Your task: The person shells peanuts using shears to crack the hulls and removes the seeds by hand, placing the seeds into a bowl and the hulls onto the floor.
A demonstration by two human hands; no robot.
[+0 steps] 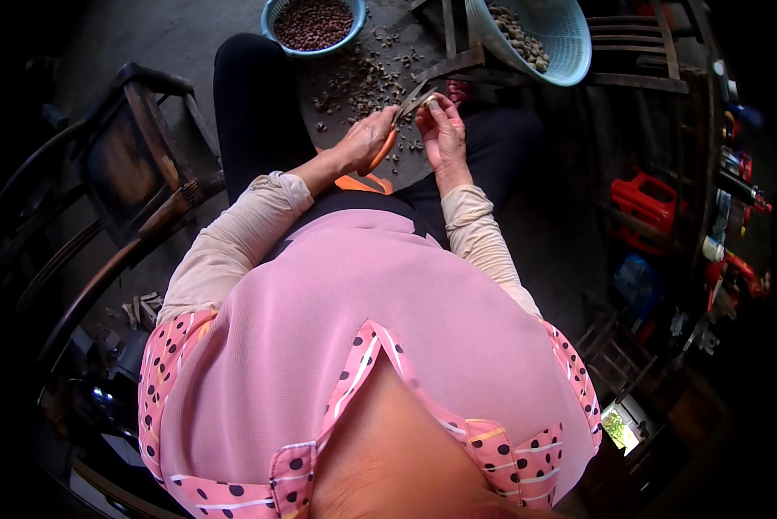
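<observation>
My left hand is closed around the orange handles of a pair of scissors. Their metal blades are spread and point up and right, with the tips close to my right hand. Between my right thumb and fingers is a small pale piece, perhaps a peanut; its exact kind is too small to tell. Beyond my hands, small shell pieces lie scattered on the floor. A blue plastic basket holds reddish-brown kernels. The tilted light-blue basket at the upper right contains unshelled peanuts.
A dark wooden chair is at the left. Wooden slatted furniture stands beside the tilted basket, with a red plastic stool lower right. Between my thighs shows an orange object, partly hidden.
</observation>
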